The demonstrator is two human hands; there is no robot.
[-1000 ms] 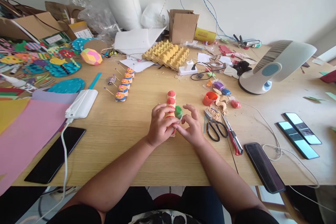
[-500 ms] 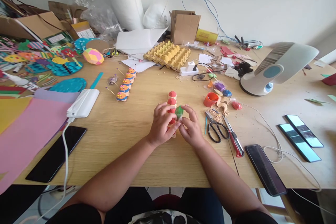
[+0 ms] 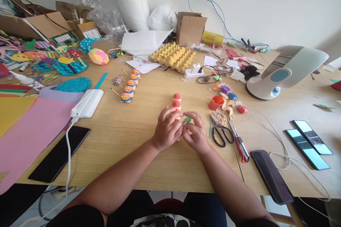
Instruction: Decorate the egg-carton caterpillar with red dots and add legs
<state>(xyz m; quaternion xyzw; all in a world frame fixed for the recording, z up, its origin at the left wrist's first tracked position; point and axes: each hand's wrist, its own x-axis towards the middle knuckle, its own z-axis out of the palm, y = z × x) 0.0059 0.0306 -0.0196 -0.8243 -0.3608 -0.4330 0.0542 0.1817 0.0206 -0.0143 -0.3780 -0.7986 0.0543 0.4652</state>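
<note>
Over the near middle of the table, my left hand (image 3: 168, 129) and my right hand (image 3: 196, 133) meet with fingers pinched. Between them is a small clear packet of green modelling clay (image 3: 188, 119), its body by my right fingers and its thin plastic end at my left fingertips. My fingers hide part of it. Just behind and below my left hand stands an egg-carton strip (image 3: 176, 103) with red domed tops, its near end covered by my hands. Farther left sits a finished-looking strip caterpillar (image 3: 129, 89) in orange and blue with pins stuck in it.
Right of my hands lie black-handled scissors (image 3: 221, 133), a red utility knife (image 3: 239, 142), a red cup (image 3: 216, 102) and several clay packets (image 3: 225, 88). A phone (image 3: 271, 175) is near the front edge. A white fan (image 3: 282, 72) stands right; yellow egg trays (image 3: 173, 56) lie behind.
The green packet has shifted right and tilted lower toward my right fingers, and more of it is hidden. Both hands stay together; the whole view has moved slightly.
</note>
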